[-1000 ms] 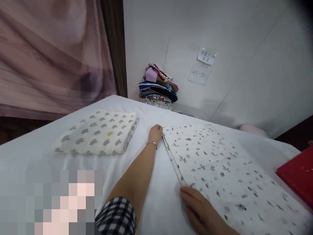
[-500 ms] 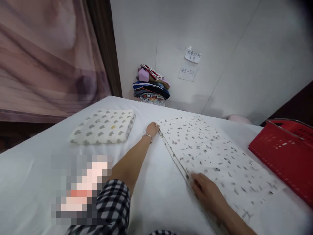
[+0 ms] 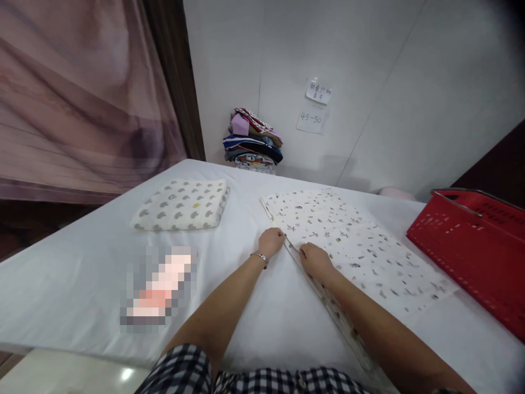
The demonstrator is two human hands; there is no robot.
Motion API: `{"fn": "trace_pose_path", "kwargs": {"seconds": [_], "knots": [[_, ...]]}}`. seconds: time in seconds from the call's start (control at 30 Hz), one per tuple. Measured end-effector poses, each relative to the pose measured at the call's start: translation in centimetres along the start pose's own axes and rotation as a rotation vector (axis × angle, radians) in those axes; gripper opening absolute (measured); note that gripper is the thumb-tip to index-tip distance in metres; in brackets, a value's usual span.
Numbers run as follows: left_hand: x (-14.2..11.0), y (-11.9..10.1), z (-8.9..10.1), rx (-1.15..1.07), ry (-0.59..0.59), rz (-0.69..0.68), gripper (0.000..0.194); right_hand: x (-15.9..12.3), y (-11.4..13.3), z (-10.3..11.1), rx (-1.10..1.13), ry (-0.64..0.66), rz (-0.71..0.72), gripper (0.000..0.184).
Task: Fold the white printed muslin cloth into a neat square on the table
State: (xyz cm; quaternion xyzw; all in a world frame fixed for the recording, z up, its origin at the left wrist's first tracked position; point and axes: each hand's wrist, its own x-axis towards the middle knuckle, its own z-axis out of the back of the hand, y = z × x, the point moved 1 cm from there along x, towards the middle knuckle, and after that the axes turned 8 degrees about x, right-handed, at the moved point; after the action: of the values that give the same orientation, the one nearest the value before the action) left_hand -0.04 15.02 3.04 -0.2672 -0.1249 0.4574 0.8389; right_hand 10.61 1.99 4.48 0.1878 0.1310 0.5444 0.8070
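The left hand (image 3: 271, 242) is curled almost closed, thumb and fingertips pinching the long left edge of a thin white cloth printed with small scattered grey and dark motifs (image 3: 348, 241). Just beside it, a little closer to the wearer, the right hand (image 3: 315, 262) has its fingers bent inward, its fingertips also nipping that edge. The white cloth lies flat to the right of both hands, its far left corner beyond the left hand, while its layered edge runs back toward the wearer beneath the right forearm. A silver-coloured bracelet (image 3: 260, 259) circles the left wrist, and a black-and-white checked sleeve (image 3: 176, 369) reaches up toward the elbow behind that hand. Under everything spreads a white fabric-covered tabletop (image 3: 90, 262). Left of the left hand and farther away sits a thick, folded cream cloth with grey rounded motifs (image 3: 182, 205); nearer, on the same side, an oblong thing (image 3: 162, 287) is hidden by coarse blurring. Well to the right of the right hand stands a red plastic basket with a metal handle (image 3: 467, 251). Beyond both hands, past the tabletop's far edge, a stack of folded multicoloured fabrics (image 3: 253, 137) rises against a pale wall (image 3: 328, 38) bearing two white paper notes (image 3: 310, 119).
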Motion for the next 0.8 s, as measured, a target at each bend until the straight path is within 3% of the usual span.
{"fn": "trace_pose_path", "kwargs": {"seconds": [0.2, 0.5, 0.8], "knots": [[-1.1, 0.0, -0.6, 0.065, -0.067, -0.057, 0.016, 0.4, -1.2, 1.0, 0.207, -0.031, -0.049, 0.024], [-2.1, -0.6, -1.1, 0.121, -0.075, -0.298, 0.02, 0.5, -1.8, 0.9, 0.455, -0.15, -0.061, 0.022], [-1.4, -1.0, -1.6, 0.215, -0.082, -0.185, 0.027, 0.0, -2.1, 0.3, 0.636, -0.272, -0.025, 0.026]]}}
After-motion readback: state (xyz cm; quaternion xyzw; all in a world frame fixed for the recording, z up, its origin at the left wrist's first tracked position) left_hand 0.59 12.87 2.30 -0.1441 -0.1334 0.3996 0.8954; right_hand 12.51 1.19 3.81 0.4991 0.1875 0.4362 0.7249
